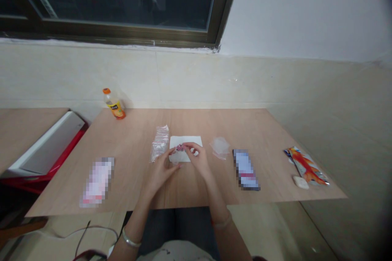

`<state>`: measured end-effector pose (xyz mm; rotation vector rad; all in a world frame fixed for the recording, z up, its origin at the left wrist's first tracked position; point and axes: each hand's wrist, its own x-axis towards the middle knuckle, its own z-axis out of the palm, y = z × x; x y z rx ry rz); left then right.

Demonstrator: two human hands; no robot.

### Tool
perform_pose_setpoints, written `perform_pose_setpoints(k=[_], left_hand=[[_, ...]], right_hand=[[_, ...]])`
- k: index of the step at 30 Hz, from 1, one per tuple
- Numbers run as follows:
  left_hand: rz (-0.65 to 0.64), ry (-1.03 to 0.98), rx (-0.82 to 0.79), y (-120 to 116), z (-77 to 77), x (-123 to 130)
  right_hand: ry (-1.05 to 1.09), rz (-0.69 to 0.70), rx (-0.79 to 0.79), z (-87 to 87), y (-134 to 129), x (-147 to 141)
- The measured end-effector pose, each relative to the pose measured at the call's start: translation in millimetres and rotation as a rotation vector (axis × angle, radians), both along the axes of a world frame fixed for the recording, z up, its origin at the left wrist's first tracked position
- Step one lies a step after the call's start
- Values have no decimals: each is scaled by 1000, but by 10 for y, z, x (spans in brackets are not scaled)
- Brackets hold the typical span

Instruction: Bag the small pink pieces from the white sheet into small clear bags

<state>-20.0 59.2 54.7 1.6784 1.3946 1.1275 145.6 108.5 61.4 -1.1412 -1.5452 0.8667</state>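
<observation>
Over a white sheet of paper (196, 140), both hands meet around a small pink-and-purple item (180, 147), too small to make out its kind. My right hand (199, 159) pinches that item from the right. My left hand (162, 171) curves in from the left, thumb and fingers around a small clear plastic bag (176, 158) that is hard to see against the paper. To the left lies an overlapping row of clear plastic bags (160, 140). On the right, a few loose clear bags (220, 147) lie flat on the table.
The wooden table (190, 120) also holds a blurred phone (246, 170), a pink blurred phone-shaped thing (97, 181), an orange-capped drink bottle (114, 105), an orange-and-silver packet (309, 166) and a small white object (300, 182). A tiled wall (196, 81) closes the back.
</observation>
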Motion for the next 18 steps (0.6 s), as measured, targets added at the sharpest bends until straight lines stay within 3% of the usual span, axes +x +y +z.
perform_pose_setpoints(k=[5,8,12,18], left_hand=[[26,-9,-23,5,-5,-25],[34,-5,-10,9,-9,-36],[39,2,4,22,-12,-38],[60,18,7,65,-39,-33]], right_hand=[[-182,-212,-42,-469,344,121],[-248,-249,-67,-672,443,138],[-286,-263,-66,-790,465,93],[-291,-293,-54,-805,436,51]])
